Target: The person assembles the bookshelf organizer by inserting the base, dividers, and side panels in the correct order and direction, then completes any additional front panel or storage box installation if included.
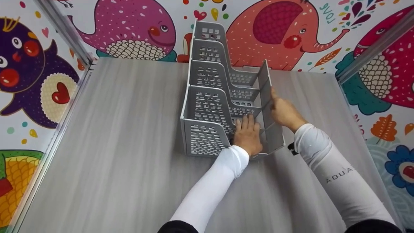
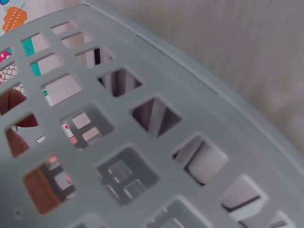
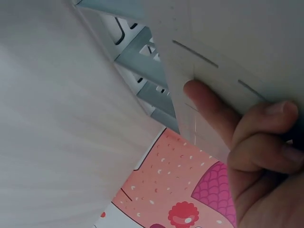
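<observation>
A grey file organizer [image 1: 215, 89] with several compartments, split by perforated dividers, stands on the table. My left hand [image 1: 247, 136] reaches into its near compartments, fingers extended and touching the inside. In the left wrist view a perforated divider [image 2: 122, 114] fills most of the frame; parts of the fingers [image 2: 40, 190] show through its holes. My right hand [image 1: 284, 113] is at the outside of the organizer's right-hand panel [image 1: 274, 137]. Seen from the right wrist, the straight index finger [image 3: 209, 104] presses that panel, while other fingers are bent and hold nothing.
The grey wood-grain table [image 1: 129, 145] extends around the organizer. Behind it stands a printed wall [image 1: 271, 32] with cartoon animals. Metal frame posts [image 1: 64, 29] rise at the corners. A small black object [image 1: 293, 149] is beside the right sleeve.
</observation>
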{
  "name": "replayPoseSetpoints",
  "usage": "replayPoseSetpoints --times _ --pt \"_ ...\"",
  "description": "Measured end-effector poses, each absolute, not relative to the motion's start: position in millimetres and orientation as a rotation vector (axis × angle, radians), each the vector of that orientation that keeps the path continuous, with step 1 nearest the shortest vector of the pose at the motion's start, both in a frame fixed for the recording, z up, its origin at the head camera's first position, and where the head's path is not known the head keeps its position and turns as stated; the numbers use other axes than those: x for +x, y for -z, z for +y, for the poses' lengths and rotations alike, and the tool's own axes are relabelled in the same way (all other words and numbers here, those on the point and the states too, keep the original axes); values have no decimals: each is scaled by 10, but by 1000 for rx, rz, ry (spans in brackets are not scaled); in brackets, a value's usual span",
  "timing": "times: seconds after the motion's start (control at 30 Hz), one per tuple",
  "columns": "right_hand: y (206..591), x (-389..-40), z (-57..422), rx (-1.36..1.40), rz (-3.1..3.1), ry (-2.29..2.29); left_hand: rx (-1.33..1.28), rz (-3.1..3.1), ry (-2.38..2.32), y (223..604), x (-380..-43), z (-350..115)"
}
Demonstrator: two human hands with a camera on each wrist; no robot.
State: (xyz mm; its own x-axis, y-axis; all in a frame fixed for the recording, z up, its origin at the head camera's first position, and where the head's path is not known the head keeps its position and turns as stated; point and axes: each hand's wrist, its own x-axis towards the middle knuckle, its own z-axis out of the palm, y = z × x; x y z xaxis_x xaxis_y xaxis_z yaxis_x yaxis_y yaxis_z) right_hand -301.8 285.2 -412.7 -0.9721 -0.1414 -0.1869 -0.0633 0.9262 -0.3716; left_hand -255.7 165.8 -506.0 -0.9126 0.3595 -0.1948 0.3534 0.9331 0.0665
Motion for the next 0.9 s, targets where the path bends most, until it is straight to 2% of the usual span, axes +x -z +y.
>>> replayPoseSetpoints --times 0.3,0.9 --pt "4127 -3093 2726 -96 2898 544 523 2904 -47 5046 -2616 1606" --pt "4092 -3041 2788 -80 2842 511 512 2953 -92 5077 -2553 1655"
